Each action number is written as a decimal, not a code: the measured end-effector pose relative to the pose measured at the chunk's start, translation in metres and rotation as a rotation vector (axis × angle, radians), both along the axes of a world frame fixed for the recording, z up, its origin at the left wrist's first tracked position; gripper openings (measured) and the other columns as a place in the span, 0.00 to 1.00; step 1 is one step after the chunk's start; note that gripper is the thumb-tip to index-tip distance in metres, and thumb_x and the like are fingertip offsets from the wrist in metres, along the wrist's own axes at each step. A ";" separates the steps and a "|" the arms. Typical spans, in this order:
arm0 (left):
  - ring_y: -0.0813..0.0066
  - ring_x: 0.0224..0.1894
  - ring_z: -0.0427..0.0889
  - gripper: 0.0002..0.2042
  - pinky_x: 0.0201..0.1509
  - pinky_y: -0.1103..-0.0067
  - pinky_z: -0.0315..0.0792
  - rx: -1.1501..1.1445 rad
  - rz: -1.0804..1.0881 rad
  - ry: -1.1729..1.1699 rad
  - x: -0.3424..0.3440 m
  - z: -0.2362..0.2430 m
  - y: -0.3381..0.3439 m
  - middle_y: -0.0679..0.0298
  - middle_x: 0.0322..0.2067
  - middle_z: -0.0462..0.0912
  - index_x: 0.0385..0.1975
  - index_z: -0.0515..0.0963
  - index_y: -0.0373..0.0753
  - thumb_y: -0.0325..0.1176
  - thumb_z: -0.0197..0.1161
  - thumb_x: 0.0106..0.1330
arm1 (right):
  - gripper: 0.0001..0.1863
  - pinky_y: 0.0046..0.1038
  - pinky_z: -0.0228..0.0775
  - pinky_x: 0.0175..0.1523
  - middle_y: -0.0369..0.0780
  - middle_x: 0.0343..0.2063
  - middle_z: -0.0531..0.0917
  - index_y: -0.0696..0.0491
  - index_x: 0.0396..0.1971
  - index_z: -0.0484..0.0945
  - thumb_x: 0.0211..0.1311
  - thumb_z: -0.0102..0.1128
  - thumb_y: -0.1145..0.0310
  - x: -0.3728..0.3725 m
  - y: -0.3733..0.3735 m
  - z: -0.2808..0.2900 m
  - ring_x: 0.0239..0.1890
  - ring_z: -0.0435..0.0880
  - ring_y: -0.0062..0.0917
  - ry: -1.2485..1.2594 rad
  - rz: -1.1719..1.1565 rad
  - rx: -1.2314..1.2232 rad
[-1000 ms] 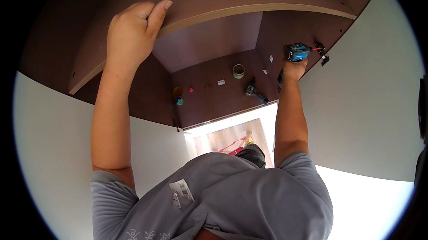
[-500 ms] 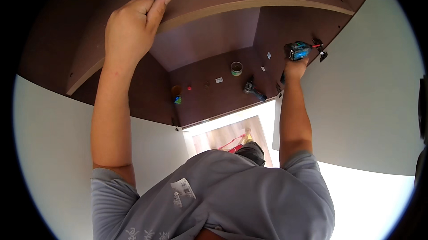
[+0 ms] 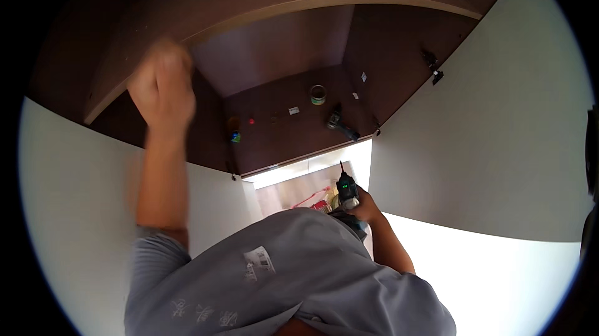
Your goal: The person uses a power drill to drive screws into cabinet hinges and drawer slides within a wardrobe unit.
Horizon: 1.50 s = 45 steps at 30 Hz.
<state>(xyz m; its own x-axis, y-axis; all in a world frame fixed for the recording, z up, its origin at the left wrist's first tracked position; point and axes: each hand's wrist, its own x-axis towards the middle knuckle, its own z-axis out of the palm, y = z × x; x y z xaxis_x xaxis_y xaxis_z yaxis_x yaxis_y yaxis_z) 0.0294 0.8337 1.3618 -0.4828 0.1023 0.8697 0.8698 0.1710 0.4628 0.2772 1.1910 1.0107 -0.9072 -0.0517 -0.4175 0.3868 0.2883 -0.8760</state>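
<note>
My right hand (image 3: 365,205) is closed round the grip of a dark cordless drill (image 3: 347,191). Low in front of my body, the drill has its long thin bit pointing up, away from me. My left hand (image 3: 163,86) is raised by the front edge of the brown cabinet shelf (image 3: 274,6). Motion smears its fingers, so their hold on the edge is unclear. On the right cabinet wall, a dark hinge (image 3: 435,74) joins the pale right door (image 3: 493,130).
On the cabinet floor stand a round open tin (image 3: 317,94), a second cordless drill (image 3: 341,126), a small red cap (image 3: 252,121), a white tag (image 3: 294,111) and a blue-green packet (image 3: 235,137). The pale left door (image 3: 81,155) hangs open.
My right hand has brought the drill from the right-hand hinge down and left, close to my body. My left hand has dropped lower along the shelf edge and blurred.
</note>
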 end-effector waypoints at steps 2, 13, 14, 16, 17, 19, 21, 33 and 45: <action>0.84 0.19 0.62 0.22 0.22 0.83 0.55 0.191 -0.268 -0.308 0.020 -0.076 0.032 0.70 0.17 0.67 0.18 0.66 0.43 0.43 0.54 0.79 | 0.47 0.33 0.72 0.62 0.41 0.51 0.85 0.54 0.65 0.72 0.35 0.77 0.74 0.007 0.016 -0.002 0.53 0.83 0.31 -0.010 0.022 -0.052; 0.65 0.43 0.81 0.09 0.53 0.71 0.82 0.880 -0.233 -2.130 0.146 -0.548 0.041 0.57 0.40 0.80 0.51 0.76 0.33 0.28 0.52 0.77 | 0.33 0.33 0.77 0.50 0.39 0.39 0.87 0.56 0.52 0.80 0.38 0.79 0.75 -0.038 0.098 -0.133 0.39 0.84 0.25 -0.196 0.004 -0.002; 0.63 0.45 0.82 0.11 0.55 0.70 0.81 0.870 -0.238 -2.124 0.148 -0.566 0.041 0.56 0.42 0.80 0.54 0.76 0.32 0.27 0.51 0.77 | 0.35 0.32 0.76 0.50 0.39 0.39 0.87 0.56 0.53 0.80 0.37 0.79 0.73 -0.031 0.103 -0.157 0.40 0.85 0.26 -0.171 -0.030 -0.044; 0.62 0.48 0.82 0.11 0.56 0.70 0.81 0.860 -0.312 -2.054 0.144 -0.595 0.054 0.56 0.46 0.81 0.54 0.76 0.33 0.29 0.53 0.78 | 0.36 0.28 0.75 0.50 0.39 0.42 0.88 0.55 0.54 0.79 0.37 0.79 0.74 -0.033 0.105 -0.185 0.40 0.84 0.24 -0.104 -0.035 -0.110; 0.62 0.50 0.82 0.11 0.57 0.70 0.81 0.854 -0.336 -2.018 0.141 -0.605 0.060 0.56 0.48 0.81 0.54 0.76 0.33 0.30 0.54 0.78 | 0.36 0.29 0.76 0.49 0.41 0.46 0.87 0.56 0.58 0.77 0.42 0.75 0.78 -0.034 0.102 -0.200 0.40 0.84 0.24 -0.128 -0.010 -0.275; 0.63 0.53 0.81 0.12 0.62 0.69 0.77 0.770 -0.300 -2.021 0.130 -0.627 0.076 0.57 0.48 0.81 0.54 0.76 0.35 0.33 0.57 0.77 | 0.37 0.30 0.77 0.47 0.44 0.51 0.85 0.57 0.62 0.73 0.45 0.72 0.80 -0.043 0.088 -0.216 0.40 0.85 0.25 -0.102 0.015 -0.544; 0.64 0.54 0.81 0.11 0.62 0.70 0.77 0.748 -0.354 -2.019 0.119 -0.657 0.087 0.59 0.46 0.82 0.53 0.77 0.37 0.33 0.58 0.77 | 0.39 0.32 0.79 0.46 0.46 0.54 0.84 0.58 0.64 0.71 0.46 0.74 0.79 -0.049 0.073 -0.252 0.39 0.86 0.27 -0.101 0.076 -0.685; 0.76 0.33 0.79 0.13 0.30 0.83 0.72 0.879 -0.296 -1.950 0.174 -0.730 0.067 0.64 0.36 0.81 0.44 0.74 0.42 0.43 0.47 0.82 | 0.42 0.30 0.79 0.44 0.49 0.52 0.84 0.56 0.64 0.71 0.46 0.81 0.73 -0.081 0.022 -0.317 0.38 0.85 0.26 -0.141 0.565 -0.803; 0.80 0.34 0.75 0.12 0.34 0.84 0.71 0.900 -0.243 -1.855 0.277 -0.702 0.066 0.68 0.34 0.78 0.51 0.75 0.39 0.40 0.53 0.79 | 0.37 0.30 0.78 0.48 0.47 0.50 0.86 0.60 0.60 0.74 0.48 0.80 0.72 -0.012 0.049 -0.324 0.40 0.86 0.25 -0.125 0.712 -0.803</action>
